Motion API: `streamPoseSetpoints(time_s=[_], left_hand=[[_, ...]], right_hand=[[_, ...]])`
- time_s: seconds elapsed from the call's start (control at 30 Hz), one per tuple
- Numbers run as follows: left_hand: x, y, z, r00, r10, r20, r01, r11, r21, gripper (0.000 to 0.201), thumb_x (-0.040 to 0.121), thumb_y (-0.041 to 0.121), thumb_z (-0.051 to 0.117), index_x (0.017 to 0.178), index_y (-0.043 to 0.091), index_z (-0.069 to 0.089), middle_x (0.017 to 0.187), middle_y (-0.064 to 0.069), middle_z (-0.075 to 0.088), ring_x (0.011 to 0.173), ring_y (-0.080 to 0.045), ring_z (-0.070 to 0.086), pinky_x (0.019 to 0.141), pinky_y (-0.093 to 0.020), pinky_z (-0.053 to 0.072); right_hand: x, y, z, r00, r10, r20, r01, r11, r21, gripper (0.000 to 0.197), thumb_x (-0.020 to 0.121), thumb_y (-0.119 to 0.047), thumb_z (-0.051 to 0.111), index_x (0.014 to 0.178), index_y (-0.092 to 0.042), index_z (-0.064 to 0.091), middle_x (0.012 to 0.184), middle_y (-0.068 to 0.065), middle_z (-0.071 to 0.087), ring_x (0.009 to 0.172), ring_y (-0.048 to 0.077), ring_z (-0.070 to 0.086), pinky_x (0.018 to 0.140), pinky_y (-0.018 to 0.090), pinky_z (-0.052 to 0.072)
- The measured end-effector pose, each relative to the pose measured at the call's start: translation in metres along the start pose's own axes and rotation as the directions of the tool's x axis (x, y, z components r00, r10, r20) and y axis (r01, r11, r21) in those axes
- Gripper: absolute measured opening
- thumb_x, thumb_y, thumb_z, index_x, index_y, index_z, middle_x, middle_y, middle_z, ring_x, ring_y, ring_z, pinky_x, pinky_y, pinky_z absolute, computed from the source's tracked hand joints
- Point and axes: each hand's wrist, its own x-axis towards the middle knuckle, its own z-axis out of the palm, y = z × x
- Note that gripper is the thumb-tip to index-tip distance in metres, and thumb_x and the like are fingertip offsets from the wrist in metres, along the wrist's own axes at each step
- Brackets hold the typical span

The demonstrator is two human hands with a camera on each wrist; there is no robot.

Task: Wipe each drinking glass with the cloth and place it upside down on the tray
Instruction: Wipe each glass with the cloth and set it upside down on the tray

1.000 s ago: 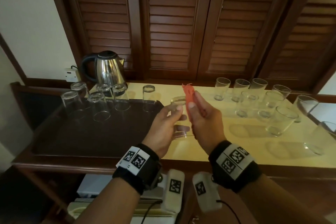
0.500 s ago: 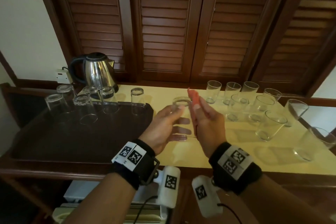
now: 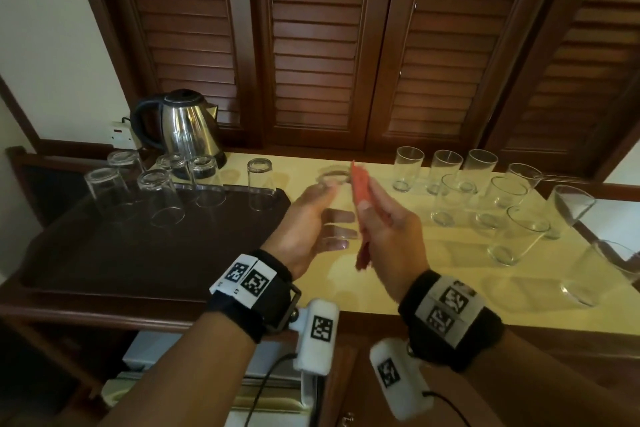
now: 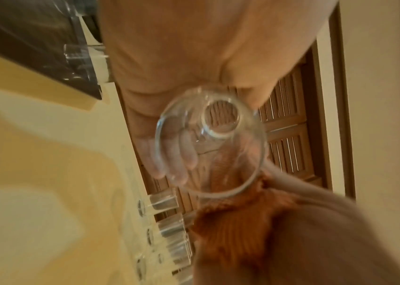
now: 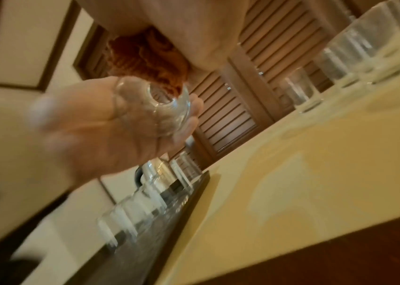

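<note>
My left hand (image 3: 320, 213) grips a clear drinking glass (image 3: 334, 178) above the counter, just right of the tray, its thick base pointing up and away. In the left wrist view the glass's wide rim (image 4: 208, 142) faces the camera, with my fingers showing through the wall. An orange cloth (image 3: 360, 184) lies against the right side of the glass, held there by my right hand (image 3: 384, 229); the cloth (image 5: 150, 59) bunches under that palm. Several glasses (image 3: 159, 198) stand upside down at the back of the dark tray (image 3: 138, 260).
Several upright glasses (image 3: 453, 198) crowd the right half of the yellow counter (image 3: 381, 288), some near its right edge. A steel kettle (image 3: 188, 128) stands behind the tray. Louvred wooden doors rise at the back.
Both hands stay together on the same glass while the cloth shifts a little against its side. The head view has drifted, so everything sits slightly differently in frame.
</note>
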Motion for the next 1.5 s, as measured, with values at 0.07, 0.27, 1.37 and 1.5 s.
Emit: streamPoseSetpoints(time_s=[0.07, 0.27, 1.37, 1.5], left_hand=[[0.0, -0.002, 0.004, 1.0, 0.022, -0.02, -0.021, 0.999, 0.023, 0.052, 0.094, 0.059, 0.066, 0.132, 0.024, 0.065, 0.119, -0.017, 0.071, 0.098, -0.036, 0.068, 0.089, -0.048, 0.055], [0.001, 0.003, 0.004, 0.999, -0.033, -0.016, 0.033, 0.999, 0.008, 0.048, 0.104, 0.056, 0.052, 0.133, 0.017, 0.058, 0.12, -0.02, 0.071, 0.097, -0.033, 0.071, 0.085, -0.044, 0.057], [0.0, 0.005, -0.003, 0.999, 0.029, 0.027, -0.029, 1.0, 0.011, 0.042, 0.102, 0.053, 0.058, 0.129, 0.021, 0.064, 0.111, -0.018, 0.069, 0.087, -0.029, 0.07, 0.079, -0.042, 0.055], [0.004, 0.007, -0.001, 0.99, 0.095, -0.1, -0.096, 0.995, 0.0, 0.058, 0.095, 0.073, 0.053, 0.125, 0.027, 0.071, 0.123, -0.019, 0.07, 0.104, -0.034, 0.071, 0.083, -0.047, 0.06]], right_hand=[[0.005, -0.002, -0.003, 0.999, 0.002, -0.034, -0.001, 1.0, 0.028, 0.041, 0.107, -0.021, 0.048, 0.146, -0.034, 0.051, 0.078, -0.003, 0.071, 0.06, 0.017, 0.063, 0.053, 0.025, 0.052], [0.001, 0.0, -0.002, 1.0, 0.014, -0.007, -0.014, 1.0, -0.021, 0.043, 0.107, -0.018, 0.047, 0.144, -0.04, 0.045, 0.063, -0.016, 0.064, 0.048, 0.008, 0.056, 0.045, 0.025, 0.049], [0.003, -0.017, 0.004, 0.994, 0.085, -0.065, -0.079, 0.993, 0.089, 0.04, 0.106, -0.023, 0.051, 0.145, -0.031, 0.047, 0.069, -0.01, 0.065, 0.056, 0.01, 0.062, 0.044, 0.019, 0.048], [-0.014, -0.021, 0.013, 0.999, 0.004, 0.048, -0.005, 1.0, 0.028, 0.043, 0.106, -0.018, 0.048, 0.145, -0.036, 0.045, 0.063, -0.009, 0.057, 0.046, 0.013, 0.052, 0.041, 0.025, 0.048]])
